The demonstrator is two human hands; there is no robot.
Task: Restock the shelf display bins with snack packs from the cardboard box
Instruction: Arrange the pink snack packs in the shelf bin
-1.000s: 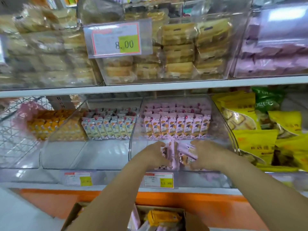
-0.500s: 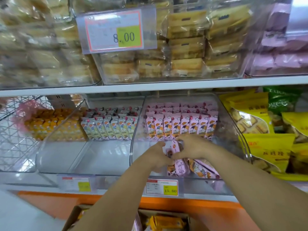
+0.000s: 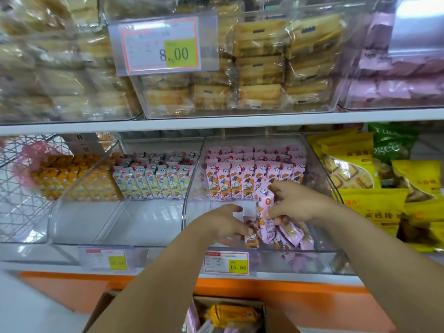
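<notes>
The left hand (image 3: 227, 224) grips a small pink plastic snack pack (image 3: 251, 234) by its edge, and the right hand (image 3: 296, 204) pinches a second upright pink snack pack (image 3: 263, 203) just beside it, both inside the clear plastic display bin (image 3: 322, 169). Behind both grips stands a row of upright pink packs (image 3: 240, 180); below the right-hand grip lie loose pink packs (image 3: 292, 234) (flat on the bin floor). The brown cardboard box (image 3: 276, 319) sits well below the grips.
</notes>
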